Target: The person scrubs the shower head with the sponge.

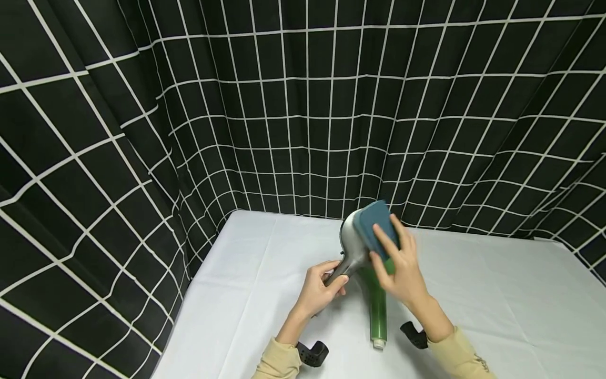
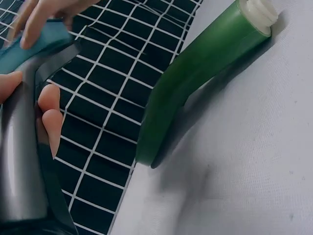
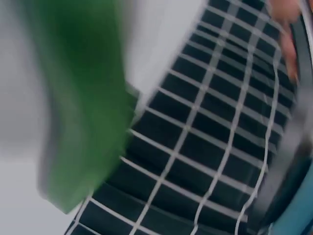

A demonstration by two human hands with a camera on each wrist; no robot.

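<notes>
My left hand (image 1: 319,289) grips the handle of a grey hand shower (image 1: 354,257), with the thumb on top and fingertips showing beyond it. The hand shower is held tilted above the table, its round head up. A blue sponge (image 1: 377,226) covers part of that head. My right hand (image 1: 402,266) holds the sponge against the head, fingers spread over its back and edge. Below them lies a green hand shower (image 1: 378,310) with a white threaded end; in the left wrist view its green handle (image 2: 190,68) is bent. In the right wrist view the green one is blurred.
A white cloth covers the table (image 1: 246,263). Behind it and to the sides hangs a black curtain (image 1: 303,105) with a white grid. Black curved mounts stick out beside the left wrist (image 1: 313,353) and the right wrist (image 1: 414,335).
</notes>
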